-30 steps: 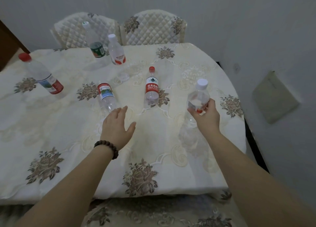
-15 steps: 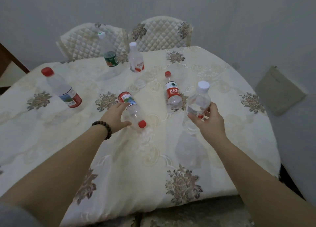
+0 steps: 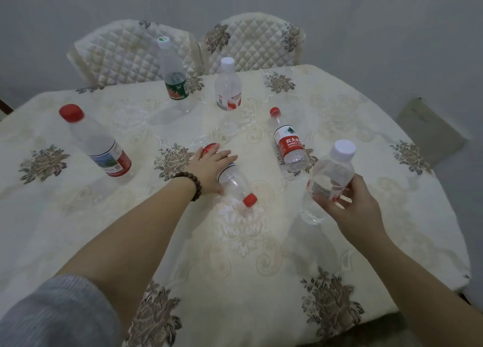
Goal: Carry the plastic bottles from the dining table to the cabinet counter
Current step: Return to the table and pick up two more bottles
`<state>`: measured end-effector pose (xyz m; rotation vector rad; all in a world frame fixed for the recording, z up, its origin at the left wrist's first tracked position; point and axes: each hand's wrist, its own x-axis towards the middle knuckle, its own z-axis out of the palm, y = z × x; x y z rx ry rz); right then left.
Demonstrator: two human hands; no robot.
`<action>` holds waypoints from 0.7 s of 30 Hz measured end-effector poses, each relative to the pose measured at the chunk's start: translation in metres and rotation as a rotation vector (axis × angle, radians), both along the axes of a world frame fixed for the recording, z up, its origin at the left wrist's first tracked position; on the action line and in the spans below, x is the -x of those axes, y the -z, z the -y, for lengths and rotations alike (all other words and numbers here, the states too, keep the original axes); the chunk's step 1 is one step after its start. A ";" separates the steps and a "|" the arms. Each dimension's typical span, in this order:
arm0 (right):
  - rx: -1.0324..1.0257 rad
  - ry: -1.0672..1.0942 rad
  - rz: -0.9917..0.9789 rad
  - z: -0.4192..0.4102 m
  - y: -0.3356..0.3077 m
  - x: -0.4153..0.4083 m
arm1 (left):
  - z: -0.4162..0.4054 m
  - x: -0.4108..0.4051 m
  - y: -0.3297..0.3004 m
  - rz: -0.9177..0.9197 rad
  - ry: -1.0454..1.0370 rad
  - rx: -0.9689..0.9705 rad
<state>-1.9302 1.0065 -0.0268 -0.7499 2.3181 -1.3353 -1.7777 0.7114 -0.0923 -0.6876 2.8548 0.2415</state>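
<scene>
Both forearms reach out over the dining table (image 3: 78, 229), the left hand (image 3: 209, 167) lying palm-down on a red-capped bottle (image 3: 232, 180) tipped on its side near the middle, the right hand (image 3: 347, 210) raised near the right edge. The table wears a cream floral cloth, with two quilted chairs (image 3: 251, 43) at its far edge against a grey wall. The left fingers curl loosely over the tipped bottle, the right fingers wrap a white-capped bottle (image 3: 329, 179) held clear of the cloth, and four more bottles stand across the far half.

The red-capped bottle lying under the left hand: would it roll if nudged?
Probably. The red-capped bottle lies on its round side on the tablecloth, steadied only by the left hand. It looks empty, so likely light and easily dented.
</scene>
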 end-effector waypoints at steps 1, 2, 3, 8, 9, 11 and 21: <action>-0.003 -0.001 0.001 0.000 0.000 -0.002 | -0.001 0.001 0.002 -0.012 0.016 0.017; -0.004 -0.003 0.002 0.000 0.001 -0.003 | -0.002 0.000 0.004 -0.021 0.027 0.030; -0.005 -0.003 0.004 0.000 0.001 -0.005 | -0.003 -0.001 0.004 -0.032 0.035 0.043; -0.008 -0.004 0.000 -0.004 -0.005 -0.010 | -0.017 -0.010 0.000 -0.163 0.072 0.076; -0.005 -0.006 -0.001 -0.004 -0.008 -0.012 | -0.021 -0.013 -0.002 -0.192 0.056 0.047; 0.009 -0.009 -0.004 -0.006 -0.014 -0.014 | -0.030 -0.018 -0.010 -0.248 -0.004 -0.041; 0.103 -0.064 -0.028 -0.020 -0.057 -0.037 | -0.120 -0.058 -0.087 -0.643 -0.399 -0.374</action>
